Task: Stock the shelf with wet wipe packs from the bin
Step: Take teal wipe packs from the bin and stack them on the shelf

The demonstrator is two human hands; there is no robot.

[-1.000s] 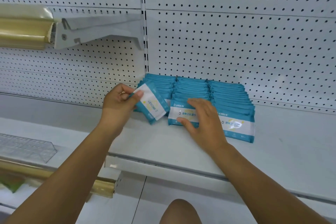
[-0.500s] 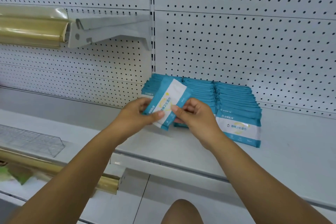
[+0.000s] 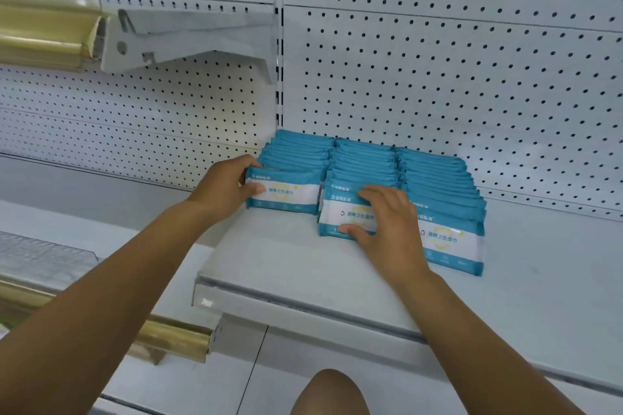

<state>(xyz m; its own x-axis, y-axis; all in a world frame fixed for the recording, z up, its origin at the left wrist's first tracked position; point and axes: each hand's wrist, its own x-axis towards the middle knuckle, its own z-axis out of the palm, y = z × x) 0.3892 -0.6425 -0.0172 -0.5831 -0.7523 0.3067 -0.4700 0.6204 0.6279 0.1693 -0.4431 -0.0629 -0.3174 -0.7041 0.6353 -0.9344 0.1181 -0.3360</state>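
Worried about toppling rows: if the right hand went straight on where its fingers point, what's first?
Probably the left pack that the left hand grips; the right hand, holding the middle pack, points leftward at it.

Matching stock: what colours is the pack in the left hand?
The pack is teal with a white band; head view.

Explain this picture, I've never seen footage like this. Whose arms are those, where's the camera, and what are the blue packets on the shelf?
No machine: a person's bare arms, filmed by one camera worn on their head, looking forward and down. On the white metal shelf sit three rows of teal-and-white soft plastic wet wipe packs, against a white perforated back panel. The left hand holds the front pack of the left row by its end. The right hand has its grip on the front pack of the middle row.
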